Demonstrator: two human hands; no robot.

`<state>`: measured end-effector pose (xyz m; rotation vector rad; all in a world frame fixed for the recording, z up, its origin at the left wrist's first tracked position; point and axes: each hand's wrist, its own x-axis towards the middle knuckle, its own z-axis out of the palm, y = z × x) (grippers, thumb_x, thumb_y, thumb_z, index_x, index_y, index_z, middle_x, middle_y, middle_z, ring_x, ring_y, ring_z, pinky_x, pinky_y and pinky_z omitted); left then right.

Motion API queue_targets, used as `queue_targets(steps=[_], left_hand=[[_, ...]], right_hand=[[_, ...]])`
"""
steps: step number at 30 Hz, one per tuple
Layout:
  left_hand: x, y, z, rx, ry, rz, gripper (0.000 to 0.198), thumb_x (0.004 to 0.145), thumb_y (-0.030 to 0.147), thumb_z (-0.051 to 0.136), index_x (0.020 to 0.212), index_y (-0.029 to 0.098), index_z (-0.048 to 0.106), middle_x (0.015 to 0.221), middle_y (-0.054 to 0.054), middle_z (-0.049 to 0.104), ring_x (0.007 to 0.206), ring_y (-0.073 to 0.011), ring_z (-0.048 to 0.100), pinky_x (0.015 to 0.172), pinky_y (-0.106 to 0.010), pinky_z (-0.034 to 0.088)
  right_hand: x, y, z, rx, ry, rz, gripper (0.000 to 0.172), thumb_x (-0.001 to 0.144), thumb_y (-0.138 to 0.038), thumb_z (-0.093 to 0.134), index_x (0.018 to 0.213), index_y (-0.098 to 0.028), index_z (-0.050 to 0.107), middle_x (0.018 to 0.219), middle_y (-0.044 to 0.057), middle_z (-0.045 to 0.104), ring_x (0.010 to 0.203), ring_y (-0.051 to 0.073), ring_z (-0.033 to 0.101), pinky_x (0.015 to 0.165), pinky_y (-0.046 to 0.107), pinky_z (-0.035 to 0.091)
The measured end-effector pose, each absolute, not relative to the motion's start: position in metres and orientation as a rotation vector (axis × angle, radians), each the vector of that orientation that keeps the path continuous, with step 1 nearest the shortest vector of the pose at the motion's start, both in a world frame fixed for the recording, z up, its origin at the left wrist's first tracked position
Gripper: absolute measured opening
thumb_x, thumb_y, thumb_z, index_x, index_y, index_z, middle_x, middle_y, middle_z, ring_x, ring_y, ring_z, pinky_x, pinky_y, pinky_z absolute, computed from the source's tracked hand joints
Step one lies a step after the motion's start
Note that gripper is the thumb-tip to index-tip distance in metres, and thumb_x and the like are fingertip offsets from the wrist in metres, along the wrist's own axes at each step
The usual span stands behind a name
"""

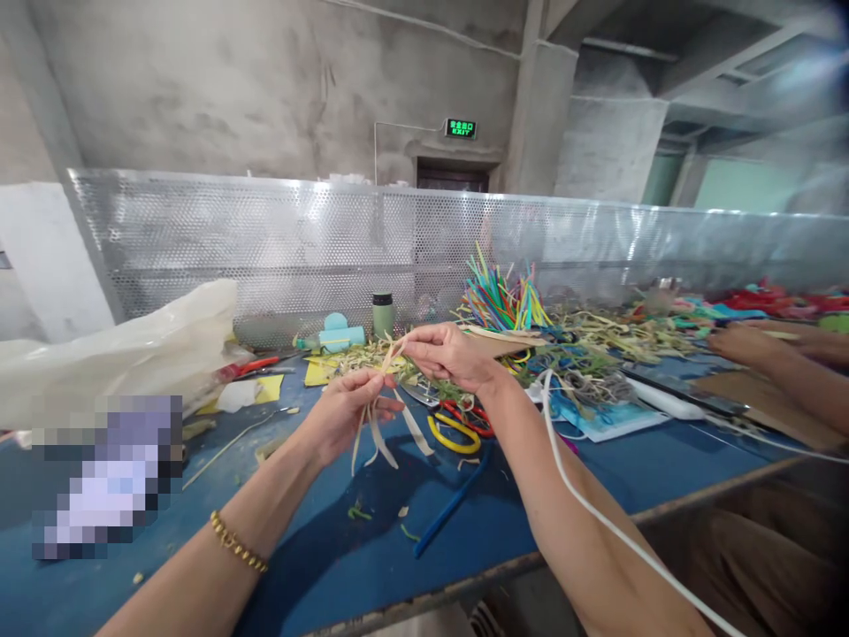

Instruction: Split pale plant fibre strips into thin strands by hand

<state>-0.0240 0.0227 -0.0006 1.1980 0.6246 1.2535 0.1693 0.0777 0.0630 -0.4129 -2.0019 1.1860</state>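
Observation:
In front of me, above the blue table (298, 548), my left hand (348, 407) pinches a small bundle of pale, flat, straw-like strips (416, 431). Several loose ends dangle below its fingers. My right hand (443, 356) is closed on the upper part of the same strips, fingertips pressed together just above the left hand. Part of the bundle is hidden by the fingers. Scissors with yellow handles (455, 434) lie below my right hand, beside a red-handled tool (483, 418). A blue fuzzy stem (451, 504) rests closer to the table's front edge.
Behind the hands stand colourful pipe cleaners (504, 296) and a green bottle (383, 317). Dried plant strips (616, 332) are heaped to the right. A white cable (563, 469) crosses my right arm. At far right is another person's hand (743, 345). A plastic bag (165, 341) lies left.

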Motion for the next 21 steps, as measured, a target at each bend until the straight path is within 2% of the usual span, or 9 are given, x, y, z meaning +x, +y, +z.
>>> queue_targets(steps=[4,7,9,13,16,18,21], left_hand=[[-0.014,0.022,-0.003,1.154,0.561,1.239,0.018,0.078,0.028,0.074,0.083,0.012,0.067,0.088,-0.009,0.072,0.085,-0.0228,0.072,0.077,-0.03,0.056],[-0.006,0.02,-0.005,1.146,0.431,1.179,0.018,0.078,0.028,0.074,0.083,0.012,0.067,0.087,-0.009,0.071,0.085,-0.0221,0.071,0.081,-0.032,0.055],[-0.006,0.02,-0.005,1.166,0.42,1.144,0.018,0.079,0.028,0.073,0.083,0.011,0.067,0.086,-0.009,0.07,0.078,-0.0199,0.071,0.073,-0.029,0.056],[-0.022,0.022,0.002,1.141,0.591,1.23,0.014,0.079,0.023,0.071,0.079,0.009,0.067,0.066,-0.003,0.062,0.053,-0.0102,0.061,0.053,-0.019,0.049],[-0.04,0.025,0.011,1.11,0.685,1.394,0.011,0.077,0.019,0.07,0.078,0.009,0.067,0.059,-0.001,0.056,0.046,-0.0069,0.052,0.046,-0.017,0.043],[-0.05,0.026,0.016,1.111,0.705,1.473,0.01,0.077,0.018,0.07,0.078,0.008,0.067,0.059,0.0,0.055,0.046,-0.0068,0.05,0.045,-0.017,0.041],[-0.06,0.028,0.021,1.119,0.713,1.523,0.011,0.076,0.019,0.07,0.078,0.008,0.067,0.058,0.0,0.054,0.046,-0.0069,0.048,0.043,-0.017,0.038]], right_hand=[[0.166,0.078,0.061,-0.407,-1.988,1.17,0.027,0.082,-0.037,0.067,0.094,-0.012,0.07,0.047,-0.008,0.042,0.039,0.003,0.029,0.036,0.017,0.02],[0.166,0.078,0.06,-0.411,-1.99,1.158,0.028,0.082,-0.037,0.067,0.095,-0.012,0.07,0.046,-0.008,0.041,0.039,0.003,0.029,0.037,0.017,0.02],[0.168,0.08,0.061,-0.416,-1.962,1.163,0.028,0.081,-0.037,0.068,0.095,-0.012,0.07,0.046,-0.008,0.04,0.039,0.004,0.029,0.037,0.018,0.02],[0.18,0.089,0.065,-0.511,-1.848,1.085,0.029,0.08,-0.039,0.066,0.09,-0.012,0.069,0.047,-0.009,0.037,0.039,0.004,0.027,0.039,0.019,0.018],[0.19,0.103,0.065,-0.755,-1.815,0.776,0.03,0.079,-0.04,0.063,0.085,-0.011,0.07,0.047,-0.008,0.039,0.04,0.005,0.029,0.041,0.021,0.02],[0.196,0.114,0.063,-0.958,-1.843,0.429,0.027,0.079,-0.036,0.06,0.079,-0.011,0.072,0.05,-0.003,0.05,0.045,0.008,0.04,0.046,0.022,0.027],[0.203,0.125,0.058,-1.332,-1.939,-0.086,0.025,0.081,-0.023,0.053,0.074,-0.011,0.075,0.068,0.007,0.068,0.065,0.016,0.059,0.06,0.025,0.038]])
